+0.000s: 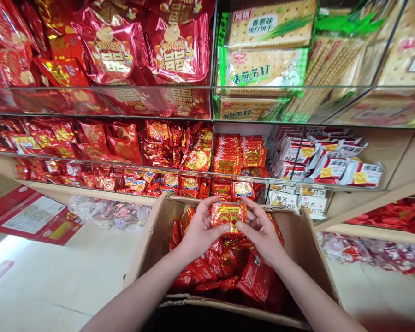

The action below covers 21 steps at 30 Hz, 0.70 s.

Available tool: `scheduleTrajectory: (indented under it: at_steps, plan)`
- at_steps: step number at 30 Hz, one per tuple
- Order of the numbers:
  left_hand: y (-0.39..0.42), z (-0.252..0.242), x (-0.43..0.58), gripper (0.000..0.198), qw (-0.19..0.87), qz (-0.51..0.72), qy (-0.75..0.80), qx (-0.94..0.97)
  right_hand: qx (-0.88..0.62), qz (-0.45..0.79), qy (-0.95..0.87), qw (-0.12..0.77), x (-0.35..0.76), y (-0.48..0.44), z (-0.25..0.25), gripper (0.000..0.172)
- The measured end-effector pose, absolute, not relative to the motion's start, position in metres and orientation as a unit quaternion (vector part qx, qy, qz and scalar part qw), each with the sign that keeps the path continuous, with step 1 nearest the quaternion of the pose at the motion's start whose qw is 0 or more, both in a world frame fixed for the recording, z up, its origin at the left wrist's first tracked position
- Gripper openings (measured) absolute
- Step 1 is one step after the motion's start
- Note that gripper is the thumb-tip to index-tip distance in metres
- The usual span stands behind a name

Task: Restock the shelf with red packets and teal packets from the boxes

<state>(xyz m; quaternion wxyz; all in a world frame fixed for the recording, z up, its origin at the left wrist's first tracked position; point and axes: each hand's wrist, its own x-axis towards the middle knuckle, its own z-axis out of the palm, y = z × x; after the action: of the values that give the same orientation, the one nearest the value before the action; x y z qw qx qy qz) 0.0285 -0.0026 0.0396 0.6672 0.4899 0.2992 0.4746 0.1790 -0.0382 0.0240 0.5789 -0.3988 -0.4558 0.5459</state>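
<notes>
Low in the middle of the frame, the left hand [200, 233] and the right hand [263, 235] hold a small stack of red packets [228, 214] between them. Each hand's thumb and fingertips pinch one end of it, the fingers curled in close rather than spread. The stack hovers just above the far edge of an open cardboard box [148, 244], right below the lowest glass shelf [180, 174].

Judging by how things lie, the work looks partly done. Loose packets [224, 272] fill much of the box in a jumbled heap, while the shelf compartment above [238, 154] already holds neat rows of the same red-and-gold squares.

The packets are shiny foil, flat and cushion-shaped, with crimped ends. The box is dull brown card with soft, bent flaps. Right of centre sit white packets [328, 161] with red and yellow print. At upper right are flat cracker packs [266, 46] in clear wrap with green trim. Puffy red foil bags [141, 46] crowd the upper left. A crumpled clear plastic bag [100, 212] lies on the pale, smooth floor [55, 286] at left.
</notes>
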Motion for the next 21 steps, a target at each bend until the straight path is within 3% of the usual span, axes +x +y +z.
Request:
scheduleTrajectory:
  at_steps: [3, 9, 12, 16, 18, 21]
  plan:
    - [-0.002, 0.037, 0.029, 0.061, 0.68, 0.45, 0.299, 0.496, -0.403, 0.567, -0.439, 0.568, 0.177, -0.036, 0.021, 0.065]
    - [0.001, 0.034, 0.024, 0.06, 0.686, 0.415, 0.294, 0.521, -0.438, 0.535, -0.515, 0.506, 0.187, -0.037, 0.03, 0.034]
    - [0.004, 0.032, 0.019, 0.053, 0.652, 0.415, 0.321, 0.547, -0.491, 0.408, -0.587, 0.498, 0.208, -0.027, 0.054, 0.033]
    - [0.011, 0.023, 0.012, 0.03, 0.589, 0.383, 0.365, 0.611, -0.619, 0.105, -0.601, 0.494, 0.242, 0.01, 0.089, 0.037]
    - [0.013, 0.017, 0.009, 0.026, 0.557, 0.354, 0.38, 0.648, -0.69, 0.007, -0.597, 0.41, 0.252, 0.036, 0.097, 0.036]
    - [0.012, 0.011, 0.005, 0.022, 0.508, 0.297, 0.381, 0.713, -0.76, 0.012, -0.591, 0.269, 0.255, 0.075, 0.097, 0.037]
